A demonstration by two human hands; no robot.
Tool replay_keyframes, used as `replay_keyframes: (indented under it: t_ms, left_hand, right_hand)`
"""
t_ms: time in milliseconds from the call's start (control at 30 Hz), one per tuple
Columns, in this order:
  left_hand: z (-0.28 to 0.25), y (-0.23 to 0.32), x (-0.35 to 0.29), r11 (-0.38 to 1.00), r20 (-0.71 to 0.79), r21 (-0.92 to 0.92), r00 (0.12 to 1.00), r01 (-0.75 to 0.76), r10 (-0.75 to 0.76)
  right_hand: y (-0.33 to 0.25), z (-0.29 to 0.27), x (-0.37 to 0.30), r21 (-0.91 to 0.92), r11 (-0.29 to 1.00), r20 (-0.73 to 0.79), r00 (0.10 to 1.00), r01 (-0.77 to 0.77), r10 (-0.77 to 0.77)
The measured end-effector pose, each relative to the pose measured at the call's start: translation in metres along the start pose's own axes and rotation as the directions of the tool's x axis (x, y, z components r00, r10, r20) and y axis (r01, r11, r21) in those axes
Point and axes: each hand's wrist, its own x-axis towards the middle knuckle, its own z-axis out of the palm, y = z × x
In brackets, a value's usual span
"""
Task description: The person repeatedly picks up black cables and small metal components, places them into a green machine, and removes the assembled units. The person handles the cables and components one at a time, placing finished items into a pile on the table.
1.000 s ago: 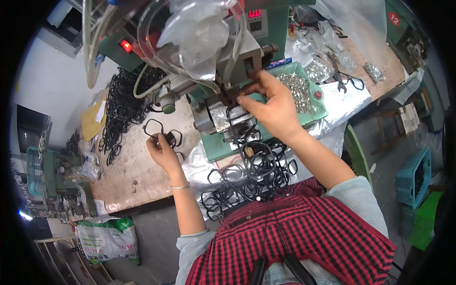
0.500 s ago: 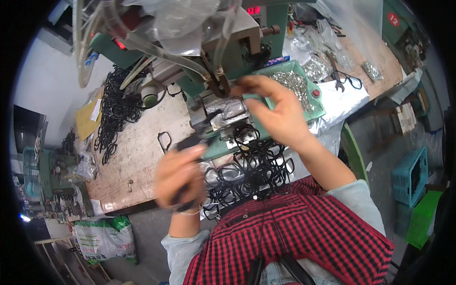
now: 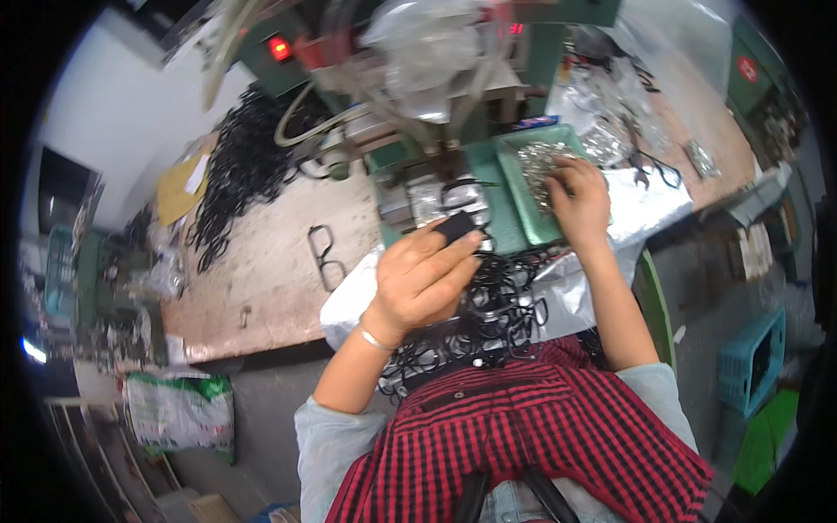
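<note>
A red-and-black checked apron [image 3: 523, 410] is covering the person's lap, and just beyond it a tangled pile of black eyeglass frames [image 3: 506, 288] is lying on silver sheeting [image 3: 567, 301]. The left hand [image 3: 427, 275] is hovering above this pile, its fingers extended and lying close together; a black patch [image 3: 456, 227] is showing at the fingertips, but whether it is being worn or pinched I cannot tell. Farther left, a single black eyeglass frame [image 3: 322, 259] is lying alone on the counter [image 3: 270, 270]. The right hand [image 3: 578, 196] is resting with bent fingers among small metal pieces [image 3: 535, 179] in a green tray [image 3: 514, 199]; whether it is pinching any I cannot tell. Beyond the left hand, a green bench machine [image 3: 418, 144] is standing, partly blurred. At the far left, a larger heap of black frames [image 3: 240, 166] is lying beside a yellow envelope [image 3: 179, 193].
</note>
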Motion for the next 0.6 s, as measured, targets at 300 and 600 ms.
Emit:
replay_keyframes:
  t_ms: [300, 600]
  left_hand:
    - [-0.117, -0.077, -0.116, 0.758, 0.404, 0.418, 0.645, 0.500, -0.649]
    - [-0.133, -0.219, -0.138, 0.444, -0.048, 0.677, 0.637, 0.587, -0.769]
  right_hand:
    - [-0.002, -0.012, -0.002, 0.130, 0.954, 0.029, 0.962, -0.272, 0.270]
    - [-0.017, 0.002, 0.012, 0.151, 0.959, 0.055, 0.971, -0.239, 0.233]
